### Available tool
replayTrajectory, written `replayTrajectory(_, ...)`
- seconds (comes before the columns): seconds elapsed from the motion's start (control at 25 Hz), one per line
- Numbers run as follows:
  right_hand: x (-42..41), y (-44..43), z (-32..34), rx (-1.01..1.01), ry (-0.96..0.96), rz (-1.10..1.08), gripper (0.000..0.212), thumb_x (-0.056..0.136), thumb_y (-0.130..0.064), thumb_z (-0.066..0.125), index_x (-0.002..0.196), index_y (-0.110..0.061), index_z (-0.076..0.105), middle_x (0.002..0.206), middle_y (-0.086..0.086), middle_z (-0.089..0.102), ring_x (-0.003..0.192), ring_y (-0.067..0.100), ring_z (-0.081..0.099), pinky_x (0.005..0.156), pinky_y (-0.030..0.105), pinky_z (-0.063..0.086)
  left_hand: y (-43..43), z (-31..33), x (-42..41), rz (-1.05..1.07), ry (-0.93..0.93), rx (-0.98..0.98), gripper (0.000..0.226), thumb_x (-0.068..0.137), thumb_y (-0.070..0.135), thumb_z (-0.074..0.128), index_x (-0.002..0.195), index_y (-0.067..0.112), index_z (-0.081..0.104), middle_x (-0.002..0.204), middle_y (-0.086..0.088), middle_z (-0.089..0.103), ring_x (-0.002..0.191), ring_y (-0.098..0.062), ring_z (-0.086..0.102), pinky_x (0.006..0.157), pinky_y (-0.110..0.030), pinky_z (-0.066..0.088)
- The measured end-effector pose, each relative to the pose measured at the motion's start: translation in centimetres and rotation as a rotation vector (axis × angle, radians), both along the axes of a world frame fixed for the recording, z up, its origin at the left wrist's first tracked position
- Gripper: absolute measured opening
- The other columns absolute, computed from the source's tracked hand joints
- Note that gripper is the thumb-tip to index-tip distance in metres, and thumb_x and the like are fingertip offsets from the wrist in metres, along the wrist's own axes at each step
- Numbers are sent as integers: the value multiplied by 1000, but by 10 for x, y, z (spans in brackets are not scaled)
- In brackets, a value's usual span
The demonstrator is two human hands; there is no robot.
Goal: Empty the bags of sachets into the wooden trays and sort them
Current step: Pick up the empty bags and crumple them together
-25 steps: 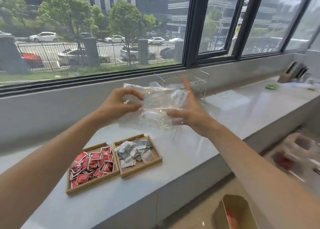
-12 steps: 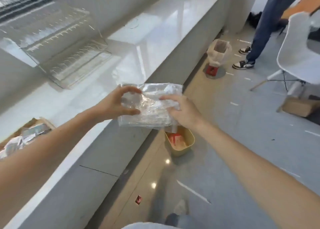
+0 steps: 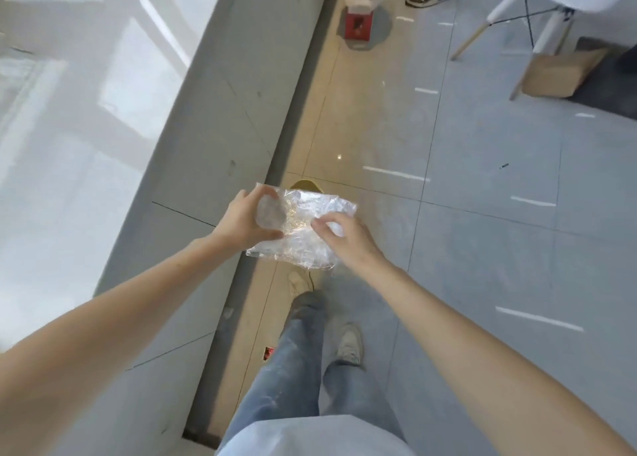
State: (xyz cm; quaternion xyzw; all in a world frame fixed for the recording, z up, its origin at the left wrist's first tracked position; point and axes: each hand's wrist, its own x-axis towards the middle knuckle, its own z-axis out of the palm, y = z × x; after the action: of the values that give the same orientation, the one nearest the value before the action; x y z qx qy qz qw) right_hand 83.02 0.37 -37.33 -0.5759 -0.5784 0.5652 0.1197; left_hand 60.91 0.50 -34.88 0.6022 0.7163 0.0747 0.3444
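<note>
The person stands beside the pale stone counter point(image 3: 86, 128) looking down, and both hands grasp a crumpled clear plastic bag point(image 3: 303, 228) held in the air over the floor, just off the counter's edge and above their own jeans point(image 3: 296, 369) and shoes. The left hand point(image 3: 241, 219) pinches the bag's left end, thumb under and fingers curled over the top, while the right hand point(image 3: 344, 238) grips it from the right with fingers pressed into the film. The bag lies roughly flat, its long axis running left to right between the hands, hiding most of a yellow bin point(image 3: 306, 184) on the floor below it.
</note>
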Motion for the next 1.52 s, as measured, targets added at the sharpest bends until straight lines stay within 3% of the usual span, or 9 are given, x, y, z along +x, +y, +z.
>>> replayTrajectory(0.08, -11, 15, -29, -11, -43, -37, 38, 86, -42, 65, 120, -24, 61, 132, -1, 57, 125, 17, 49, 101, 30, 40, 24, -38, -5, 5, -18, -41, 72, 64, 22, 90, 123, 27, 48, 113, -5, 48, 99, -23, 46, 85, -33, 41)
replayTrajectory(0.24, -36, 51, -96, -82, -147, -90, 45, 86, -9, 60, 128, -23, 55, 139, 4, 45, 125, 19, 45, 94, 23, 36, 72, -127, -22, -27, -48, -76, 73, 66, 18, 88, 123, 31, 44, 121, -5, 46, 110, -26, 48, 93, -37, 45)
replayTrajectory(0.52, -88, 79, -233, -447, -154, -208, 39, 98, -32, 47, 135, -21, 53, 144, 1, 48, 119, 11, 45, 93, 24, 33, 104, -288, -56, -13, -51, -232, 77, 73, 15, 84, 135, 28, 41, 131, -7, 38, 113, -24, 49, 95, -28, 41)
replayTrajectory(0.92, -88, 115, -394, -382, -356, -106, 33, 99, -16, 52, 131, -21, 52, 142, 6, 49, 126, 25, 51, 90, 22, 35, 130, -429, -45, -32, 41, -274, 82, 73, 4, 77, 141, 23, 35, 131, -10, 37, 118, -25, 40, 87, -36, 49)
replayTrajectory(1.04, -91, 120, -418, -460, -323, -148, 43, 99, -12, 47, 140, -25, 46, 149, 3, 44, 129, 24, 49, 92, 26, 40, 141, -462, -43, -47, 51, -281, 80, 73, 0, 74, 139, 24, 37, 128, -8, 35, 111, -22, 39, 79, -27, 39)
replayTrajectory(1.16, -89, 125, -432, -604, -259, -215, 57, 98, -9, 41, 149, -32, 34, 157, 0, 33, 128, 20, 45, 92, 28, 40, 153, -484, -35, -44, 28, -218, 77, 72, -2, 73, 136, 23, 38, 126, -9, 33, 107, -22, 40, 91, -31, 44)
replayTrajectory(1.28, -83, 130, -442, -675, -234, -231, 59, 98, -10, 42, 152, -31, 30, 159, -4, 30, 122, 13, 44, 89, 25, 37, 161, -495, -28, -101, 27, -229, 78, 74, 1, 74, 140, 21, 36, 140, -14, 30, 125, -30, 38, 104, -40, 42)
replayTrajectory(1.36, -81, 132, -446, -676, -249, -239, 59, 97, -10, 45, 152, -30, 31, 157, -2, 33, 134, 19, 43, 96, 26, 37, 165, -500, -26, -118, 28, -274, 81, 78, 9, 77, 145, 21, 33, 152, -18, 21, 139, -34, 29, 112, -42, 35)
replayTrajectory(1.52, -82, 136, -438, -664, -279, -278, 56, 95, -11, 42, 148, -27, 37, 143, 6, 49, 119, 24, 52, 91, 28, 41, 157, -494, -19, -142, 82, -331, 71, 84, 24, 73, 144, 21, 35, 150, -16, 28, 133, -37, 36, 109, -42, 36)
